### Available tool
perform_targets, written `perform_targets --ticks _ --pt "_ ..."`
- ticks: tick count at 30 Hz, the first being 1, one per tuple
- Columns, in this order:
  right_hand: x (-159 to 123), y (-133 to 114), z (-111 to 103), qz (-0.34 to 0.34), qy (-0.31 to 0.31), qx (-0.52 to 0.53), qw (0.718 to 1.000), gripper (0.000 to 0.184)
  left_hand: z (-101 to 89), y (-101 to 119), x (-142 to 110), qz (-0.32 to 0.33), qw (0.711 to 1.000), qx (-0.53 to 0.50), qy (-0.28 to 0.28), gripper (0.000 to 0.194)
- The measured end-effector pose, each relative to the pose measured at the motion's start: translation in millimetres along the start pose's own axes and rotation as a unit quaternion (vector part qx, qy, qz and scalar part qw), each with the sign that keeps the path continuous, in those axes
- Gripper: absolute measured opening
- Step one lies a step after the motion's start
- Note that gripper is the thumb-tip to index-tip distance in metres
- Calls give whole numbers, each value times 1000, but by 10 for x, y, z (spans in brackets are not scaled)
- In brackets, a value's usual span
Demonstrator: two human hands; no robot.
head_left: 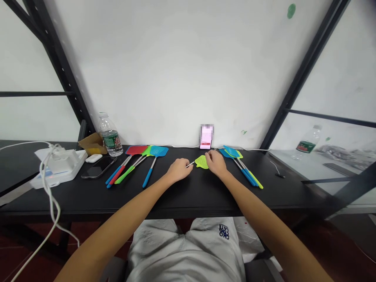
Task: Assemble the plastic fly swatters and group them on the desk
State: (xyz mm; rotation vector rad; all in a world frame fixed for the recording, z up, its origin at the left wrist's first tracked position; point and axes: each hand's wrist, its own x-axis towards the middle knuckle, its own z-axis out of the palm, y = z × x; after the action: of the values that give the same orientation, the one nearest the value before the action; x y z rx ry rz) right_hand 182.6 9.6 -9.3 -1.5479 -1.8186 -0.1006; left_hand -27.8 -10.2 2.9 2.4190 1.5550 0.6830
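Note:
My left hand (179, 170) is closed around a thin metal rod (190, 164), whose tip points right. Close to that tip lies a yellow-green fly swatter head (201, 161) with a perforated surface; whether rod and head are joined I cannot tell. My right hand (216, 162) grips the head's right edge, its fingertips partly hidden. To the left lie several fly swatters, among them a red one (136, 150) and a blue one (159, 151) with blue handle. Beyond my right hand is a stack of blue and yellow-green swatters (233, 152).
A phone (206, 137) with a lit screen leans at the wall. On the left are a water bottle (111, 135), a cardboard box (93, 143), a dark phone (98, 167), a white case (94, 158) and a power strip (60, 168) with cables. A cable end (279, 175) lies at right.

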Motion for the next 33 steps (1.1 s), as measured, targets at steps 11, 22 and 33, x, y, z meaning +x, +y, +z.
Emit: perform_targets --ticks 11,22,33 --pt "-194 -407 217 -113 -44 87 989 31 29 -9 4 39 999 -11 26 35" --pt "-127 -304 219 -128 -79 117 982 36 7 6 -10 72 995 -60 24 29" --pt "70 129 -3 -10 59 127 990 39 9 3 -26 61 997 -48 1 30"
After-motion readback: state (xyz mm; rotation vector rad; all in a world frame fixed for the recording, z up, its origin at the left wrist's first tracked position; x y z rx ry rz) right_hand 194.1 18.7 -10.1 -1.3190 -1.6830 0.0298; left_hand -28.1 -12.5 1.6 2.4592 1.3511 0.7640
